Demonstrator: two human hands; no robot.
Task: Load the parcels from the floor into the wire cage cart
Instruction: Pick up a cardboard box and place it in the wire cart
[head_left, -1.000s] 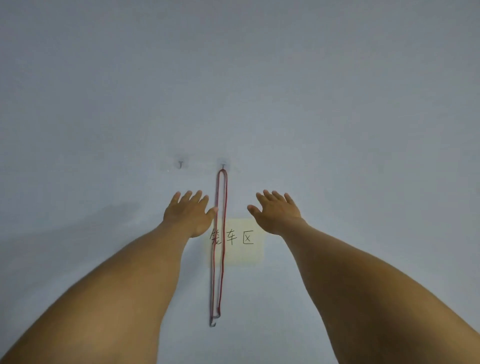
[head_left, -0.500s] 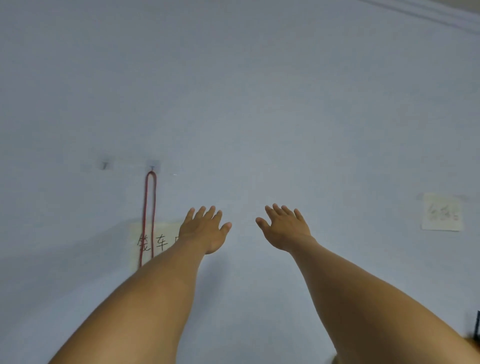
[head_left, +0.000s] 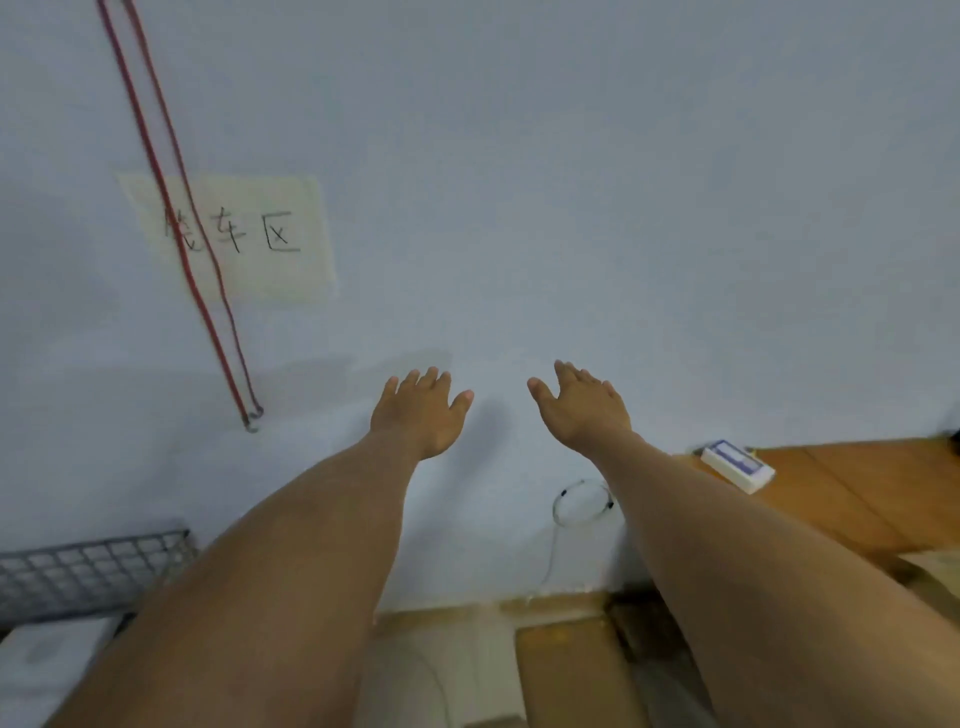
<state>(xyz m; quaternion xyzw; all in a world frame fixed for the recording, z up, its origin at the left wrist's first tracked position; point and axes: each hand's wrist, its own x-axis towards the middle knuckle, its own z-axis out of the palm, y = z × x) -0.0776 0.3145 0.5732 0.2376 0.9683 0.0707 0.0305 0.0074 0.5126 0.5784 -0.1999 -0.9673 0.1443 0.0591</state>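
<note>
Your wire cage cart (head_left: 88, 571) sits at the far lower left, mesh rim showing, with something white and blurred (head_left: 47, 649), perhaps a parcel, beneath that rim. Right of the cart, your left hand (head_left: 418, 415) is held out, fingers spread, holding nothing. Further right, your right hand (head_left: 582, 410) is spread and empty too. Well right of the cart, a flat cardboard parcel (head_left: 571, 670) lies on the floor. It looks stiff and probably light; take it by two opposite edges.
</note>
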